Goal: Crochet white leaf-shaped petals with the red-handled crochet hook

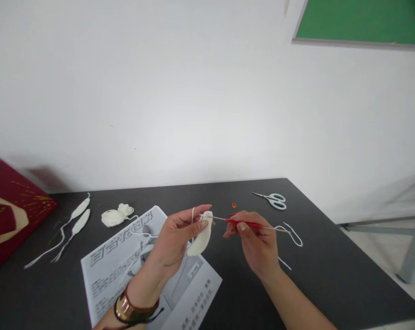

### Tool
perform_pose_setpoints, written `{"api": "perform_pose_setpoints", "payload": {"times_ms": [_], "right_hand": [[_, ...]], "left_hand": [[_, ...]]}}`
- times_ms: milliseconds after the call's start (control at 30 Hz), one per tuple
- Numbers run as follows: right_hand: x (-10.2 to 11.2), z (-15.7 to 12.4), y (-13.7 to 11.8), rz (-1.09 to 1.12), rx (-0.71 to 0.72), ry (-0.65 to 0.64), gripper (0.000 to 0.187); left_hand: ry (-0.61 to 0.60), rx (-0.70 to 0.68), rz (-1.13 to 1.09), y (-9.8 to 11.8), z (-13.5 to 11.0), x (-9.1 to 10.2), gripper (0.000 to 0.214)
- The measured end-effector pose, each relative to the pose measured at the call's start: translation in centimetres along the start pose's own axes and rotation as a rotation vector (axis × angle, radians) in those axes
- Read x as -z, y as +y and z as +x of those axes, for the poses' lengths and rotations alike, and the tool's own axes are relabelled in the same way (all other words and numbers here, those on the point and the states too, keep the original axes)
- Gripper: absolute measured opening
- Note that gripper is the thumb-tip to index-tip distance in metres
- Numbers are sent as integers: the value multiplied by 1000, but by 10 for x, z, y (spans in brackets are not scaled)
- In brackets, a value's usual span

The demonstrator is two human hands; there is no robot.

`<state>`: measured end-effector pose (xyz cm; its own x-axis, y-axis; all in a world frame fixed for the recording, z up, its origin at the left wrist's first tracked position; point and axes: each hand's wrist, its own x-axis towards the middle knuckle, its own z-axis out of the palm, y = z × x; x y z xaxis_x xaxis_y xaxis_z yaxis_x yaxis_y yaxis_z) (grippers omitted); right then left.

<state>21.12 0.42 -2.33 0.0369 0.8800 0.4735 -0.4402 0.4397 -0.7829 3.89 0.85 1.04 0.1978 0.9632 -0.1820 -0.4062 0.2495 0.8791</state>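
Observation:
My left hand [180, 231] pinches a small white crocheted piece [200, 240], with white yarn looped over the index finger. In my right hand [257, 240] is a crochet hook [250, 223] with a red grip, held like a pen. Its metal shaft points left and meets the top edge of the crocheted piece; the exact stitch is too small to make out. From the left hand the yarn runs back to a small white yarn ball [116, 215]. A printed sheet [125, 266] with a picture and large characters lies under the left hand.
Two finished-looking white crocheted petals [80, 220] with long tails lie at left, near a dark red bag [11, 215]. Small scissors [274, 200] and an orange stitch marker [234, 205] lie at the back. A loose yarn strand [297, 238] is right of my right hand.

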Motion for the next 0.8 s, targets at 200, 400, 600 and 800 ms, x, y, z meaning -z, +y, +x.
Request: {"api": "perform_pose_setpoints", "payload": {"times_ms": [200, 400, 600, 800], "right_hand": [[2, 3, -6, 23, 4, -17, 10], [3, 3, -7, 25, 3, -24, 10], [3, 3, -8, 35, -17, -16, 9], [1, 4, -9, 46, -28, 15, 8]], "left_hand": [[-29, 29, 11, 7, -2, 3, 32], [-85, 30, 18, 7, -3, 5, 29], [-49, -37, 82, 4, -1, 4, 23], [-80, -121, 171, 5, -1, 12, 22]]}}
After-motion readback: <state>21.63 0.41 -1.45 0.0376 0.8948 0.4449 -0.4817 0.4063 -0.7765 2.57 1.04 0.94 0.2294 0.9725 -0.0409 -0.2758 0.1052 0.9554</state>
